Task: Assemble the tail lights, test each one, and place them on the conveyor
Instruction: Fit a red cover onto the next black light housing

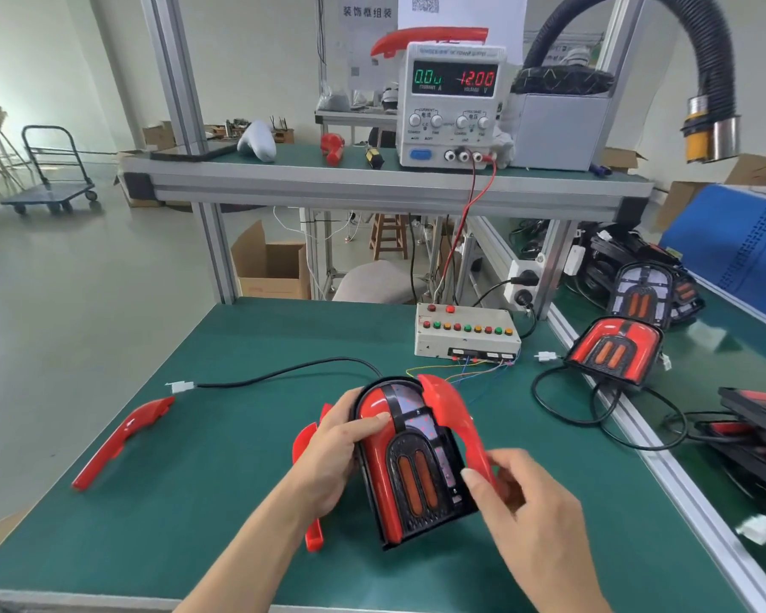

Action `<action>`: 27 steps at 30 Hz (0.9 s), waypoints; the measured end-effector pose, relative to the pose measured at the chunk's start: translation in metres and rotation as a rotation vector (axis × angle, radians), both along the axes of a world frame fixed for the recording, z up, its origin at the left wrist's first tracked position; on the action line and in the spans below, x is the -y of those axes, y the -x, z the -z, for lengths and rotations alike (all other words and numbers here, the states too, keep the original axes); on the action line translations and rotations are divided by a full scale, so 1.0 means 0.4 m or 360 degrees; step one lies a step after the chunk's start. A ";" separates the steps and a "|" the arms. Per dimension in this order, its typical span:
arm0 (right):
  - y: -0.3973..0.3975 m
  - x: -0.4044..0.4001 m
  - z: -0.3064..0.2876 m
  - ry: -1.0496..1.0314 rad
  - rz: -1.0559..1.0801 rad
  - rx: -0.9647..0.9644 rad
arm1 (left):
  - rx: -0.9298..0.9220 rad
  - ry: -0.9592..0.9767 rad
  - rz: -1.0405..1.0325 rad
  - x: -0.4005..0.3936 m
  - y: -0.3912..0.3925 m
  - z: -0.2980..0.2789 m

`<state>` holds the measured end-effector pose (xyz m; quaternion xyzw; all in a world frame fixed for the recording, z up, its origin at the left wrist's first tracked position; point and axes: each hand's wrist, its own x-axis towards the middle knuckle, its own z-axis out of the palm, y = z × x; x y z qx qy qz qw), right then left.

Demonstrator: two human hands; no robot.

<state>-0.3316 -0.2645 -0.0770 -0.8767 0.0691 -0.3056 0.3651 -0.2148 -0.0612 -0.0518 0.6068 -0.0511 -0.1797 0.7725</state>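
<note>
A red and black tail light (410, 462) stands tilted on the green mat (222, 435) in front of me. My left hand (341, 449) grips its left side, thumb across the red face. My right hand (522, 506) pinches a curved red trim piece (454, 422) held against the light's right edge. The light's black cable (284, 371) runs left to a white plug (180, 386). Another red trim piece (120, 438) lies at the left, and one (312, 528) lies partly hidden under my left hand. A finished tail light (611, 349) rests at the conveyor's edge.
A white test box (467, 331) with coloured buttons sits behind the light, wired to a power supply (452, 104) on the shelf reading 12.00 V. The green conveyor (726, 369) on the right carries more tail lights (642, 292) and cables. A black hose (699, 59) hangs at top right.
</note>
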 end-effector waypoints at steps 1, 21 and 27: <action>-0.010 -0.006 0.002 0.0147 -0.0020 0.0045 | -0.0008 0.0008 0.0005 0.000 0.003 0.002; -0.064 -0.044 0.100 0.0780 0.0096 0.0432 | 0.0036 -0.0094 -0.0102 0.000 0.012 0.009; -0.071 -0.042 0.120 0.0879 0.0182 0.0487 | 0.0047 -0.0172 -0.0248 0.012 0.010 0.007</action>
